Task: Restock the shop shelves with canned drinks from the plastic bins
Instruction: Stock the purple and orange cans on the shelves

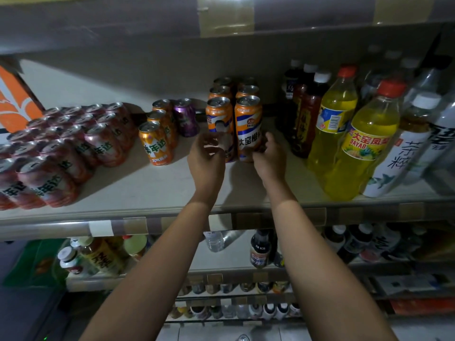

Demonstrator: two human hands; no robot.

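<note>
— Where are the tall cans?

— On the shelf [172, 183], near the middle, in two rows running back. The right front can [247, 126] and the left front can [219, 119] stand upright and touch side by side. Both are orange with white and blue bands and silver tops.

— And the hands?

— The right hand [267, 153] wraps curled fingers round the lower part of the right front can. The left hand [209, 151] is at the lower front of the left front can with its fingers half curled. I cannot tell whether it grips the can or only comes close.

— What's around them?

— Left of the tall cans stands a purple can [186, 116], then a row of short orange cans [155, 143]. Further left is a block of pink cans [61, 148]. To the right are dark bottles [304, 112], then yellow bottles [359, 148] with red caps, and a white bottle [398, 158] beyond those.
</note>
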